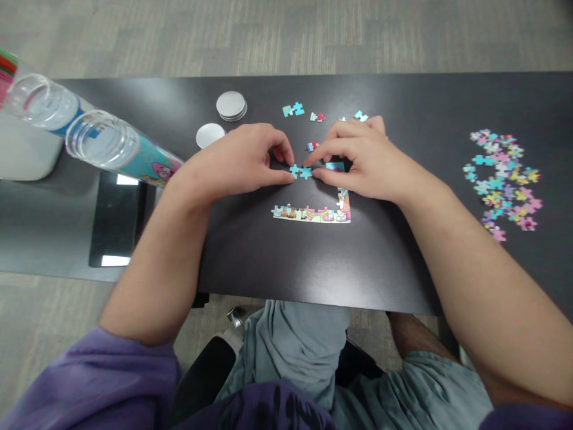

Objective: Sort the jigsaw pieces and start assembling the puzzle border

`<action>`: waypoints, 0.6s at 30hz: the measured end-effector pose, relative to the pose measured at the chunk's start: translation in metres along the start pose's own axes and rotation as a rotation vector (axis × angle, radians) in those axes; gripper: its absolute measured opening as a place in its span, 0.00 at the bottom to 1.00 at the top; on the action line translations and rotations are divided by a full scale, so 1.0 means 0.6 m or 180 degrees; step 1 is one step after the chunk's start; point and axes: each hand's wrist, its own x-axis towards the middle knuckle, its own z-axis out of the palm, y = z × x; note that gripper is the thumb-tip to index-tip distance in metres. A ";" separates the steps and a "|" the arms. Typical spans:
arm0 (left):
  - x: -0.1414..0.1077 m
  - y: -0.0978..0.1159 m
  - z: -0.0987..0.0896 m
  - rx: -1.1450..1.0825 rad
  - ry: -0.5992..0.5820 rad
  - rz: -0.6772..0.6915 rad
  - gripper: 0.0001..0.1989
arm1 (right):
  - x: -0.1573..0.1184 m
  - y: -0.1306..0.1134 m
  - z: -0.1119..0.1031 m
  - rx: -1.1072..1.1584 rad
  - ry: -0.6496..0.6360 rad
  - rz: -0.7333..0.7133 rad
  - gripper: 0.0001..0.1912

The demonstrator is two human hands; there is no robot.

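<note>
Thumb and forefinger of my left hand (250, 158) close on a light-blue jigsaw puzzle piece (294, 171) low over the dark table. My right hand (358, 155) pinches a second blue puzzle piece (306, 173) beside it. The two pieces touch or nearly touch; I cannot tell whether they are locked. Just below lies a joined border strip (311, 215) of the puzzle, which turns a corner and runs up at the right. Its upper end (335, 167) is partly covered by my right hand. A small red and blue piece (312, 146) lies between the hands.
Loose puzzle pieces (293, 109) lie beyond my hands. A scattered pile of pieces (501, 179) is at the right. Two white-topped round lids (231, 104) sit behind my left hand. Clear plastic tubes (107, 143) and a dark tablet-like slab (117, 218) are on the left.
</note>
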 end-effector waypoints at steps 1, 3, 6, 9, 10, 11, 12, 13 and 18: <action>-0.001 0.001 0.000 -0.0003 -0.0013 -0.0004 0.21 | 0.000 0.000 0.001 -0.0016 -0.0017 0.0002 0.14; -0.002 0.003 -0.001 -0.0003 -0.0028 -0.0011 0.21 | 0.000 0.000 0.002 -0.0047 -0.0034 0.0020 0.15; -0.003 0.004 -0.001 -0.0021 0.0001 0.0000 0.20 | -0.001 -0.005 0.000 -0.0043 0.0018 0.0062 0.12; -0.004 0.004 -0.001 -0.0108 0.0018 0.0013 0.18 | -0.001 -0.012 -0.005 -0.0029 -0.0027 0.0140 0.09; -0.004 0.004 -0.001 -0.0146 0.0014 0.0011 0.18 | 0.000 -0.014 -0.006 -0.0022 -0.0049 0.0153 0.09; -0.004 0.004 -0.001 -0.0187 0.0011 0.0008 0.18 | 0.000 -0.016 -0.007 -0.0011 -0.0059 0.0158 0.09; -0.004 0.004 0.000 -0.0233 0.0016 0.0008 0.18 | 0.001 -0.017 -0.008 0.0001 -0.0069 0.0166 0.10; -0.004 0.003 0.000 -0.0284 0.0014 0.0012 0.17 | 0.002 -0.018 -0.008 0.0011 -0.0082 0.0181 0.11; 0.000 -0.003 0.005 -0.0578 0.0032 0.0174 0.12 | 0.005 -0.019 -0.003 0.0003 -0.0062 0.0289 0.16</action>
